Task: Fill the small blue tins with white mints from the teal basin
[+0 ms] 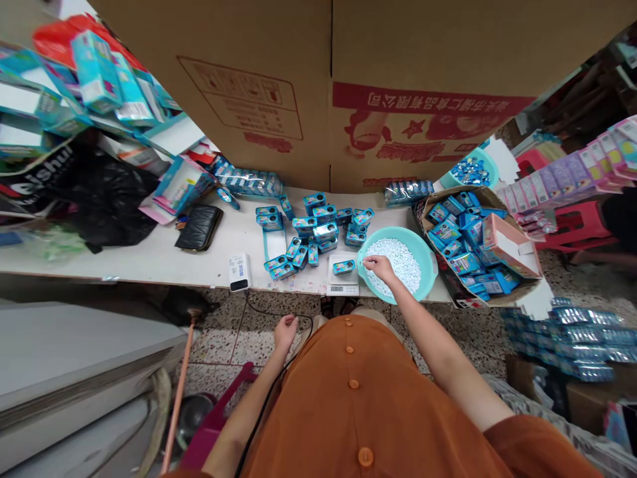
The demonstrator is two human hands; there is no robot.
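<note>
My right hand [379,267] is over the left side of a turquoise basin [432,269] of small white pellets [399,260]. Its fingertips are pinched together, and whatever they hold is too small to make out. Just left of them, a small blue box [344,267] lies on a white digital scale [343,290]. Below the table edge hangs my left hand [286,332], fingers curled in, with nothing visible in it. Several more blue boxes [326,232] stand in a cluster behind and left of the scale.
A carton [423,212] full of blue packs stands right of the basin. Behind it is another turquoise bowl [492,166]. Large cardboard boxes [279,40] wall off the table's back. A power bank [239,272] with a cable and a black wallet [199,228] lie left.
</note>
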